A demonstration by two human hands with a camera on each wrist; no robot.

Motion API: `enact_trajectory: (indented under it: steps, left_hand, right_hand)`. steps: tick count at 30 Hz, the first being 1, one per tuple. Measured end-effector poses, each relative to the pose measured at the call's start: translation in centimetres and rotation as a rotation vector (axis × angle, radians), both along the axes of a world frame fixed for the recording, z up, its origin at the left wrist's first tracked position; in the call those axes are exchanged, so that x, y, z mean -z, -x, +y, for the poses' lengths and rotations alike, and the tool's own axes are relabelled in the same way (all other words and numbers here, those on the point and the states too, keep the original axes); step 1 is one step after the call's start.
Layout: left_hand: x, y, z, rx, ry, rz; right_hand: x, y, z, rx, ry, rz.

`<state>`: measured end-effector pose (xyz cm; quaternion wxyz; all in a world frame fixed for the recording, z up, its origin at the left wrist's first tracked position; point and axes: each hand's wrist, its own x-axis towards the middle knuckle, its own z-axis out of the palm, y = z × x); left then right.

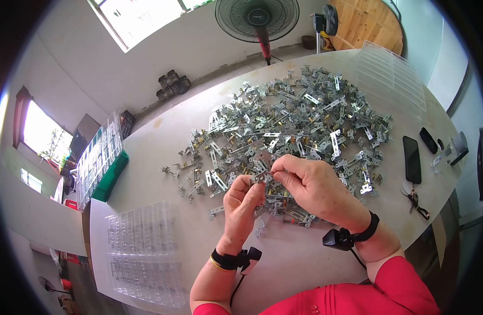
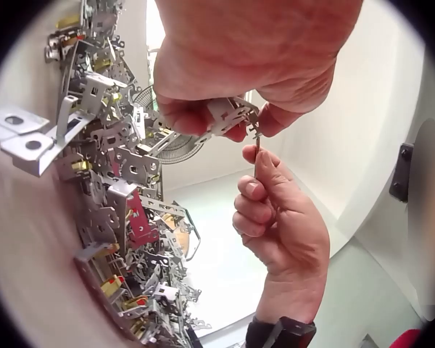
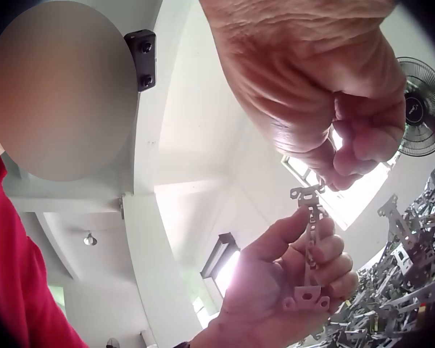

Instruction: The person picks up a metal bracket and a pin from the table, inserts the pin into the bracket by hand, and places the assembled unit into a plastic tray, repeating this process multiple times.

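At the centre of the frame, just above the near edge of a heap of metal parts (image 1: 299, 121), both hands are meeting over one slim metal piece (image 3: 310, 243). The left hand (image 1: 240, 207) is holding it upright along the palm, fingers curling round its shaft, probably to steady it while leaving its upper end exposed. The right hand (image 1: 315, 186) is pinching a thin strip (image 2: 257, 156) at that end between thumb and fingertip, a narrow grip that seems suited to something so small; whether the strip is separate or part of the piece, I cannot tell.

The heap is spreading across the middle of the tabletop (image 1: 283, 262), apparently for easy reach. Clear plastic trays (image 1: 142, 228) are lying at lower left, beside the parts, while a phone (image 1: 412, 160) and pliers (image 1: 416, 202) are resting at the right, probably out of the hands' way.
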<state>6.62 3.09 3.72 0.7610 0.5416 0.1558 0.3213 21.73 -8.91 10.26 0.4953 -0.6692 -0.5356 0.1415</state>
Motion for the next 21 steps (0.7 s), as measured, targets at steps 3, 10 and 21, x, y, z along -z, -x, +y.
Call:
enact_trajectory:
  steps: [3, 10, 21]
  left_hand:
    - [-0.3, 0.1, -0.3, -0.029, -0.077, 0.046]
    - [-0.3, 0.2, -0.6, -0.091, -0.219, 0.075]
    - [0.4, -0.5, -1.0, -0.302, -0.838, 0.218]
  right_hand:
    - [0.1, 0.0, -0.1, -0.001, -0.016, -0.017]
    - [0.1, -0.2, -0.2, -0.026, 0.023, 0.050]
    - [0.0, -0.6, -0.3, -0.130, 0.183, 0.269]
